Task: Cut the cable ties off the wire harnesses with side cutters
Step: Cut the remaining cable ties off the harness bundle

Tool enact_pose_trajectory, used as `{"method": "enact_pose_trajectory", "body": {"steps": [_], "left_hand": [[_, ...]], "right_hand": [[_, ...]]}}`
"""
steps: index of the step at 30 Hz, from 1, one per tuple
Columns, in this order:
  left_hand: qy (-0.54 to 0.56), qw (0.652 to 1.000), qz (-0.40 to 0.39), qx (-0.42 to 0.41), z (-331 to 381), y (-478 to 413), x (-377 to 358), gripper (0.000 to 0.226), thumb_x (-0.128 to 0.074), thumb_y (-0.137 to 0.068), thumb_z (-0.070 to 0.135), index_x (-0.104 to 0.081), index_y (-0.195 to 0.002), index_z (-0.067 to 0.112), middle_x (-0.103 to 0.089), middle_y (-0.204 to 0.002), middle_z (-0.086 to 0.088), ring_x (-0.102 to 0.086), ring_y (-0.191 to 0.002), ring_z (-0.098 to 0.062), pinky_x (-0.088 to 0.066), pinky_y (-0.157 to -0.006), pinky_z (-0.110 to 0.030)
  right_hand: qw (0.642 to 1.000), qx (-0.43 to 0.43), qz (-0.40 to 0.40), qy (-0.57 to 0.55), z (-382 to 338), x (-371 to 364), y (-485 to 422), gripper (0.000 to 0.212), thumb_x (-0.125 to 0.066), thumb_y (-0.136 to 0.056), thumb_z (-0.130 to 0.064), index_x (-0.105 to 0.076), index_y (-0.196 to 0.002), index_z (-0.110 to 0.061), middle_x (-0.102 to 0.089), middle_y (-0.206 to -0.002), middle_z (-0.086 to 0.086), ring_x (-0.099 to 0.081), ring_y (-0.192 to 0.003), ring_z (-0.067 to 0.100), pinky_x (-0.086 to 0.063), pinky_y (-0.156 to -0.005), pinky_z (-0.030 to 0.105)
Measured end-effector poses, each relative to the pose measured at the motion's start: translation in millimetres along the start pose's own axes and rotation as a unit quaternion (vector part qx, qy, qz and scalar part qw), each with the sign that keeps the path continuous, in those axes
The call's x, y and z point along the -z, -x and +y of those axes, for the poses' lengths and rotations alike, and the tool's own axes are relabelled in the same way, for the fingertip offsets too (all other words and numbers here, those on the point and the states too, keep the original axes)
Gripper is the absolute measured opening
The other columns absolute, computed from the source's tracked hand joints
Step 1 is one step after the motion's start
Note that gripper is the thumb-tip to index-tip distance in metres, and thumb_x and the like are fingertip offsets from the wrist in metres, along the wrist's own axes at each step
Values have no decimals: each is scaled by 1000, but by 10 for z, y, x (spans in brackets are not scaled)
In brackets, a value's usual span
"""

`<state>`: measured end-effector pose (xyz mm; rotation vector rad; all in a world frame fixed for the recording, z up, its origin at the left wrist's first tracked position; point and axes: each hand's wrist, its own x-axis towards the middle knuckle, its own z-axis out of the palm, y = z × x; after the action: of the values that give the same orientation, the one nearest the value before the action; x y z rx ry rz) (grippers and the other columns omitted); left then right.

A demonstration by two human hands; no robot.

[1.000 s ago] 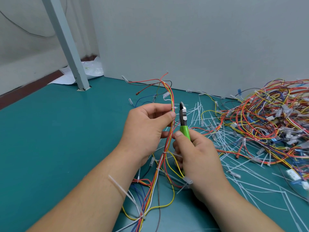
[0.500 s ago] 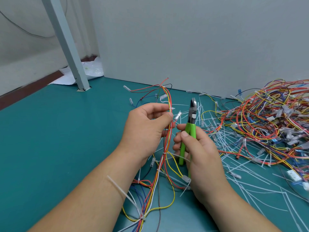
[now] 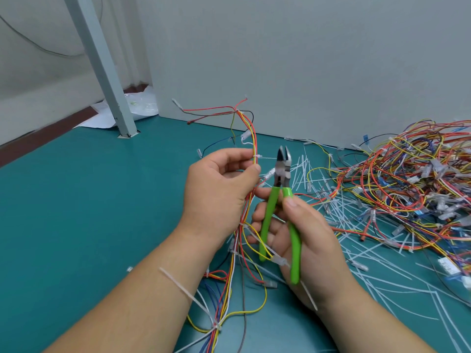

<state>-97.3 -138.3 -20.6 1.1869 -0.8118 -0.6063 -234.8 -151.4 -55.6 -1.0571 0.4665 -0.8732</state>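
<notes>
My left hand (image 3: pixel 219 189) pinches a wire harness (image 3: pixel 251 138) of red, yellow and orange wires, held upright above the teal table. A white cable tie (image 3: pixel 258 156) wraps the bundle just above my thumb. My right hand (image 3: pixel 303 238) grips the green-handled side cutters (image 3: pixel 280 200), whose handles are spread and whose jaws (image 3: pixel 284 155) are open, a little to the right of that tie and apart from it. Lower down, another white cable tie (image 3: pixel 216 326) binds the harness near my left forearm.
A big tangle of coloured wire harnesses (image 3: pixel 407 179) fills the right side of the table (image 3: pixel 76 225). Several cut white tie pieces (image 3: pixel 369 250) lie scattered beneath and beside my right hand. A grey post (image 3: pixel 102 67) stands at the back left, a grey wall (image 3: pixel 305 59) behind.
The cutters have drawn away to the right of the harness, their handles have spread and the jaws have opened. My left hand has lifted the bundle slightly.
</notes>
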Motion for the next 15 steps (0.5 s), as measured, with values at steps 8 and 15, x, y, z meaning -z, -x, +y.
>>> {"method": "enact_pose_trajectory", "body": {"steps": [8, 15], "left_hand": [[1, 1000, -4, 8, -8, 5, 4, 20, -75, -85, -1, -76, -92, 18, -77, -84, -6, -73, -74, -15, -58, -60, -29], [3, 1000, -1, 17, -5, 12, -4, 20, -76, -85, 0, -77, -91, 20, -77, -81, -2, -73, -72, -14, -57, -59, -26]], "right_hand": [[998, -29, 17, 45, -12, -46, -8, 24, -64, -88, -34, -78, -96, -17, -61, -80, 11, -61, -66, 23, -51, -61, 37], [997, -41, 32, 50, -27, -61, -2, 28, -62, -87, -35, -75, -93, -10, -59, -78, 11, -59, -62, 21, -52, -54, 33]]}}
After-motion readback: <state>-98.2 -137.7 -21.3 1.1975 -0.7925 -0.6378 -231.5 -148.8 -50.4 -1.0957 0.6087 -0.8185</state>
